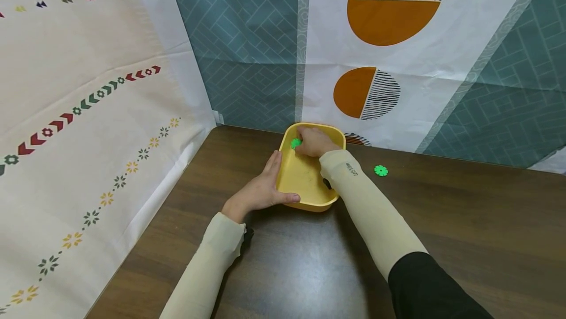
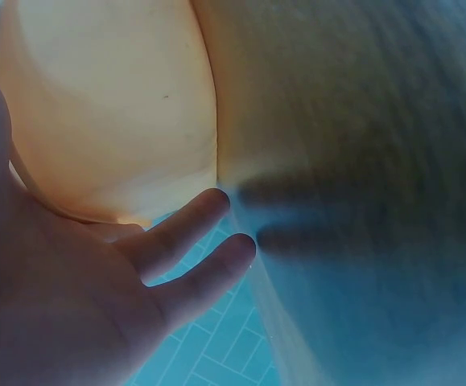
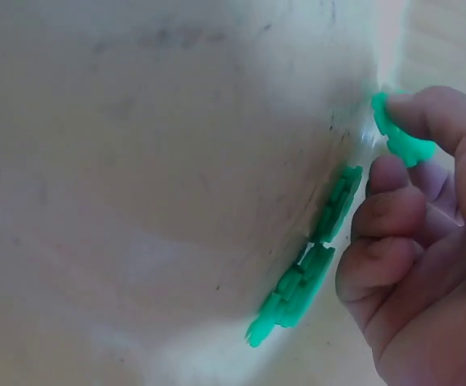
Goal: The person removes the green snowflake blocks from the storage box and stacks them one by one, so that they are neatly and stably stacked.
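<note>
A yellow plastic tub (image 1: 309,179) stands on the table against the back wall. My left hand (image 1: 261,188) rests against its left side with fingers extended, the thumb lying over the near rim; the left wrist view shows two straight fingers beside the tub's outer wall. Inside the tub, toward its far end, my right hand (image 1: 315,142) pinches a notched green disc (image 3: 406,137) between thumb and forefinger. More green discs (image 3: 301,277) lie in a row along the tub's inner edge in the right wrist view; the hand and forearm hide them from the head camera.
Another green notched disc (image 1: 381,170) lies on the brown table (image 1: 464,225), right of the tub. A patterned curtain (image 1: 252,63) hangs directly behind the tub, and a white embroidered cloth (image 1: 132,161) borders the table's left edge.
</note>
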